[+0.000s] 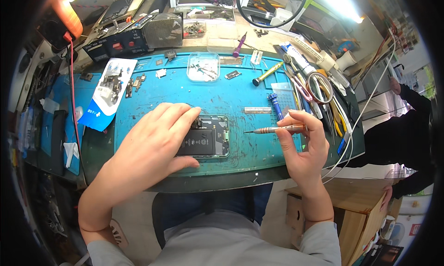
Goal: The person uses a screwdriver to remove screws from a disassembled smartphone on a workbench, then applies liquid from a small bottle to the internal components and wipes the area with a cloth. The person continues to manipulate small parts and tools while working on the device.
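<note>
left hand (155,143): spread flat, gripping nothing, pins opened phone (206,136) steady on blue mat (240,99)
right hand (303,146): pinches screwdriver (275,129), tip toward phone, apart
dish (203,66): holds small parts, back of desk (222,180)

My bench is a dark-edged table (222,183) with a blue mat (240,99) on top. Bright strip light (340,2) overhead, a small wooden cabinet (356,215) to my right, pale floor (134,220) below.
</note>
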Available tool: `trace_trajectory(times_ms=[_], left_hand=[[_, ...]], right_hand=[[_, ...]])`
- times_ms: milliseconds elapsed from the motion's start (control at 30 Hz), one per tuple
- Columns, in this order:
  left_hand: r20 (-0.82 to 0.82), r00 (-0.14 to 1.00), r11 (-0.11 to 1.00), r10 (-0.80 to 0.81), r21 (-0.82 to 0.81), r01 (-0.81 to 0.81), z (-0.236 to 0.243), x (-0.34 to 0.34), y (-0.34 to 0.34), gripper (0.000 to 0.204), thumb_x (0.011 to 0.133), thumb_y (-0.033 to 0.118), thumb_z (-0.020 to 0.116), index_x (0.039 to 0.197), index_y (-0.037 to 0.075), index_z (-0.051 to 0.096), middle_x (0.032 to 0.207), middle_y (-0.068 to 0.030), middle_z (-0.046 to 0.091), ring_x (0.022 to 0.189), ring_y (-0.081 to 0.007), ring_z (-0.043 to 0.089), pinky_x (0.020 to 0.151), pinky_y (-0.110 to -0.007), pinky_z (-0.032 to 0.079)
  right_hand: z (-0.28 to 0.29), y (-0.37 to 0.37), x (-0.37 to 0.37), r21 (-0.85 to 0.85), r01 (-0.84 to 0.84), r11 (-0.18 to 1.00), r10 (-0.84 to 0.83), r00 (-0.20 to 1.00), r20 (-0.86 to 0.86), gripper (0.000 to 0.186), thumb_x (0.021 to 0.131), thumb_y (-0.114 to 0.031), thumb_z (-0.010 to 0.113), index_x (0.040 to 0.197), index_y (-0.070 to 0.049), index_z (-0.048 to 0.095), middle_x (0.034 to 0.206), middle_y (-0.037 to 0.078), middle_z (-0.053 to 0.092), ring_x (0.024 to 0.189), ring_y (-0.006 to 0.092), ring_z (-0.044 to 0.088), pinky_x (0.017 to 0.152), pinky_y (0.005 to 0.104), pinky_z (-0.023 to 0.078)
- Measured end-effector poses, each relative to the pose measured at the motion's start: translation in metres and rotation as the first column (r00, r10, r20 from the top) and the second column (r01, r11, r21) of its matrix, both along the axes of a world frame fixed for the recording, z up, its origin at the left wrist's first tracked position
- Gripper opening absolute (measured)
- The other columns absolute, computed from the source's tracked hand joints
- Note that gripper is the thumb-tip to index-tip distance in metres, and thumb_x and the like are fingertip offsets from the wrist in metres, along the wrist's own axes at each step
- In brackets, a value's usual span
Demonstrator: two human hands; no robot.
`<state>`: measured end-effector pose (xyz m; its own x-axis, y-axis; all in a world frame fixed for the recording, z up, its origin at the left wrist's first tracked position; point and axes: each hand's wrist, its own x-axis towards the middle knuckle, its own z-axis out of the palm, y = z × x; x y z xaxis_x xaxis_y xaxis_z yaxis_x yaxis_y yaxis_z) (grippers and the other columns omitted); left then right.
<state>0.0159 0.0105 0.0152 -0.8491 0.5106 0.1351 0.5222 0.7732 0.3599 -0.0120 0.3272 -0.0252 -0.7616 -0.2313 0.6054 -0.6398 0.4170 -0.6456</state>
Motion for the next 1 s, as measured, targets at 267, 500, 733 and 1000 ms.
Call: trace_trajectory(times_ms=[267,500,733,1000], left_hand=[[0.228,0.974,0.999,0.001,-0.040,0.008,0.020,-0.018,0.002,0.079,0.081,0.035,0.094,0.143,-0.001,0.062,0.128,-0.0203,0.068,0.120,-0.0402,0.065,0.103,-0.046,0.053],[0.680,0.732,0.988,-0.038,0.135,-0.074,0.030,-0.064,-0.025,0.034,0.113,0.027,0.063,0.129,-0.003,0.070,0.107,-0.0085,0.076,0.099,-0.0158,0.069,0.085,-0.037,0.059],[0.885,0.416,0.485,-0.207,0.462,-0.742,0.013,-0.007,-0.024,0.052,0.103,0.005,0.064,0.151,0.001,0.047,0.142,-0.0165,0.066,0.123,-0.0300,0.073,0.101,-0.050,0.066],[0.818,0.525,0.144,-0.235,0.563,-0.814,0.002,0.059,0.009,0.069,0.112,0.012,0.064,0.168,0.002,0.026,0.153,-0.0146,0.054,0.141,-0.0259,0.057,0.120,-0.042,0.049]], right_hand=[[-0.001,0.005,0.013,0.042,0.027,0.999,-0.027,0.999,-0.019,0.030,0.098,-0.001,0.082,0.125,0.000,0.070,0.105,0.012,0.078,0.090,0.0191,0.079,0.080,0.0301,0.063],[0.005,0.007,0.020,0.023,0.047,0.999,-0.047,0.999,-0.018,0.024,0.096,-0.001,0.083,0.118,0.000,0.073,0.103,0.012,0.079,0.088,0.0209,0.079,0.079,0.0304,0.063],[0.000,0.022,0.022,-0.099,0.085,0.991,-0.085,0.996,0.003,0.018,0.095,-0.005,0.087,0.105,0.000,0.073,0.097,0.009,0.078,0.081,0.0144,0.073,0.073,0.0276,0.059],[-0.004,0.016,0.030,-0.148,0.084,0.985,-0.083,0.996,0.014,0.019,0.095,-0.007,0.088,0.102,-0.001,0.072,0.096,0.007,0.077,0.078,0.0110,0.067,0.071,0.0250,0.054]])
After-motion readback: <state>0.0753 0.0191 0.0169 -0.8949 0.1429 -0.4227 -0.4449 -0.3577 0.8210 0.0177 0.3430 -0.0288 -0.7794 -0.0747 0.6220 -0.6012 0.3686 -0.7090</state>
